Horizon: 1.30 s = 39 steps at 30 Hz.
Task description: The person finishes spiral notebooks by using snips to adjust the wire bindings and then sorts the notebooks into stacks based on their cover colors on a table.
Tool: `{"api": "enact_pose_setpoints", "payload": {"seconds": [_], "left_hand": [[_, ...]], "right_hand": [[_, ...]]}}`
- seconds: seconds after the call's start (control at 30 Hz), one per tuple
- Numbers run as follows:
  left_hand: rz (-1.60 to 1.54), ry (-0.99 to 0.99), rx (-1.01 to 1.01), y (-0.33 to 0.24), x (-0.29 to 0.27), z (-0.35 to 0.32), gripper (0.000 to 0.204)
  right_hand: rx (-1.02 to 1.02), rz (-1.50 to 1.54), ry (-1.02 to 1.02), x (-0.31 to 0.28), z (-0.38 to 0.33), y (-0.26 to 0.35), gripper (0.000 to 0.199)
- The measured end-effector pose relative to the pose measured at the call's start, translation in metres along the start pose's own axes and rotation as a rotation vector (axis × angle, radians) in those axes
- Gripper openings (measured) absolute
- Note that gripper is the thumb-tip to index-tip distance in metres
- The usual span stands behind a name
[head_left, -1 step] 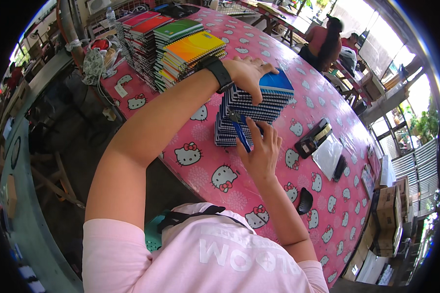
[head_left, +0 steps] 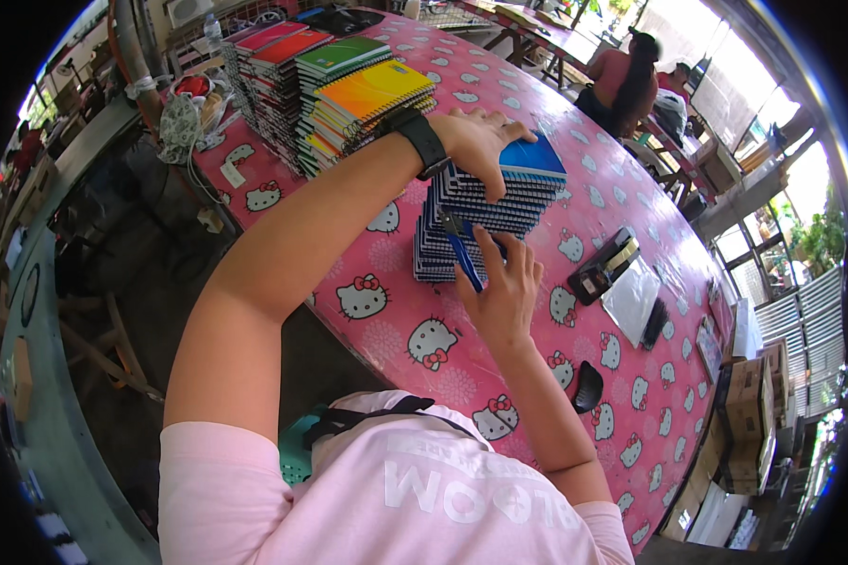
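A stack of blue spiral notebooks (head_left: 528, 193) lies on the pink cartoon-cat tablecloth (head_left: 396, 315); its upper notebooks sit skewed from the lower ones. My left hand (head_left: 481, 141), with a black watch on the wrist, lies over the top of the stack and grips the upper notebooks. My right hand (head_left: 507, 292) is at the stack's near side, its fingers against the spiral edges. It holds a blue pen (head_left: 464, 256) that points up along the stack.
Taller piles of coloured notebooks (head_left: 349, 85) stand at the far left of the table. To the right lie a black desk tool (head_left: 605, 266), a clear plastic sleeve (head_left: 631, 299) and a small black case (head_left: 586, 386). Two people (head_left: 631, 80) sit beyond the table. Cardboard boxes (head_left: 744, 414) are stacked at right.
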<state>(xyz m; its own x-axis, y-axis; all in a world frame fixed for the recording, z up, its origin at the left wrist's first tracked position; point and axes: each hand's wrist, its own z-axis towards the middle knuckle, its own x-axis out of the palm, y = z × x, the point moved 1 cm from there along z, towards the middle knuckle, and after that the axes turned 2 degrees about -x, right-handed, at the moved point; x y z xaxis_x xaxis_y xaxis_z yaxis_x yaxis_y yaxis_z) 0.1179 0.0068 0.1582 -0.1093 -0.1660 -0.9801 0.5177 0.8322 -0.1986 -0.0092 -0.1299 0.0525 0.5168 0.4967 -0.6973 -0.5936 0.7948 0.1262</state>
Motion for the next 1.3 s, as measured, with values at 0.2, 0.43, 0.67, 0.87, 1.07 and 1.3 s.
{"api": "enact_pose_setpoints", "payload": {"seconds": [0.2, 0.43, 0.67, 0.87, 1.07, 1.3], "left_hand": [[-0.014, -0.001, 0.005, 0.001, 0.002, 0.001, 0.100], [0.001, -0.002, -0.002, 0.001, 0.002, 0.002, 0.100], [0.005, -0.008, 0.002, -0.001, 0.001, 0.002, 0.100], [0.027, -0.028, 0.004, 0.002, 0.002, 0.000, 0.098], [0.009, -0.043, 0.029, 0.003, 0.003, 0.003, 0.099], [0.024, -0.062, 0.038, 0.003, 0.005, 0.004, 0.097]], "right_hand": [[0.016, -0.019, 0.023, -0.002, 0.003, 0.002, 0.049], [0.023, 0.061, 0.021, -0.009, 0.006, 0.001, 0.046], [0.924, 1.426, 0.521, 0.004, -0.002, -0.022, 0.042], [0.604, 0.820, 0.331, 0.013, -0.014, -0.003, 0.044], [0.209, 0.403, 0.028, 0.017, -0.025, 0.001, 0.051], [0.076, 0.216, -0.050, 0.024, -0.023, -0.001, 0.050]]}}
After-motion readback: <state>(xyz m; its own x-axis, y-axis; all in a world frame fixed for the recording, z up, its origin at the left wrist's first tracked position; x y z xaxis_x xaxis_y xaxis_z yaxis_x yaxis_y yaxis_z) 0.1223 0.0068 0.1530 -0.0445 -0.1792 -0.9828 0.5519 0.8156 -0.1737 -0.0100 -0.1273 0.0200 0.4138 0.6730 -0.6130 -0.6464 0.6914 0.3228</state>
